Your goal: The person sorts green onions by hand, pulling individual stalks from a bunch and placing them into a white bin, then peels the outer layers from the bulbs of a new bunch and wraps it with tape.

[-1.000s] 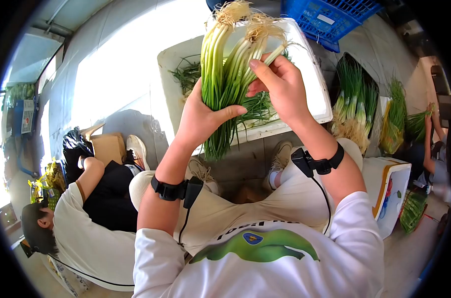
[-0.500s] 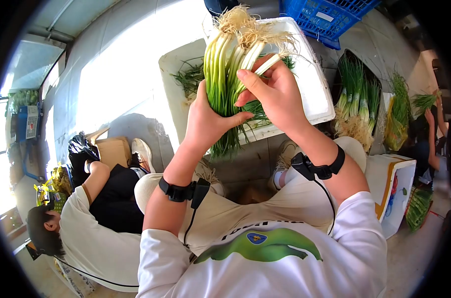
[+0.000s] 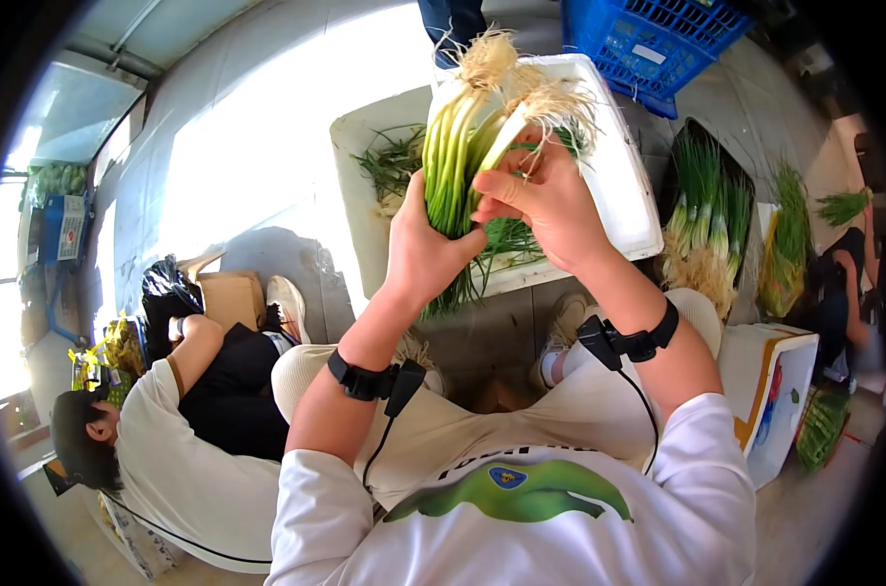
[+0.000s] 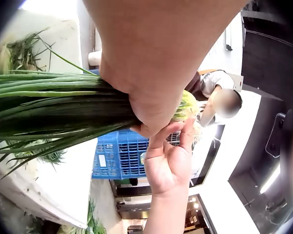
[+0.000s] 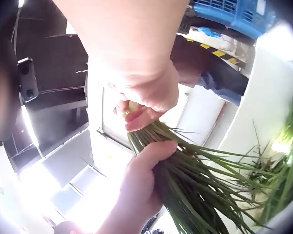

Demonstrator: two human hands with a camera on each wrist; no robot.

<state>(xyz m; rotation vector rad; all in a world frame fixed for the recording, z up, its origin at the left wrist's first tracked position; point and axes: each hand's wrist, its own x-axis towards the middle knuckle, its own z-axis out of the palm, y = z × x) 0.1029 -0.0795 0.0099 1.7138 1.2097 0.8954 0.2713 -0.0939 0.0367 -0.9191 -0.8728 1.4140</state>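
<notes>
A bunch of green onions (image 3: 450, 146) is held up with its pale roots away from me and its green leaves toward me. My left hand (image 3: 425, 244) grips the bunch round the green stalks, thumb across the near side. Close beside it, my right hand (image 3: 552, 205) pinches white stalks below the roots, thumb and fingers curled in. In the left wrist view the long leaves (image 4: 53, 105) fan out past the left hand. Beneath the hands stands a white foam box (image 3: 614, 186) with loose green onions (image 3: 392, 161) inside.
A blue crate (image 3: 648, 49) stands behind the foam box. To the right are upright bunches of green onions (image 3: 706, 205) and another foam box (image 3: 780, 391). A person (image 3: 189, 449) sits close on my left, near a cardboard box (image 3: 233, 301).
The bunch and both hands sit slightly lower and further right in the head view. The stalk that stuck out to the right in my right hand now lies closer to the bunch.
</notes>
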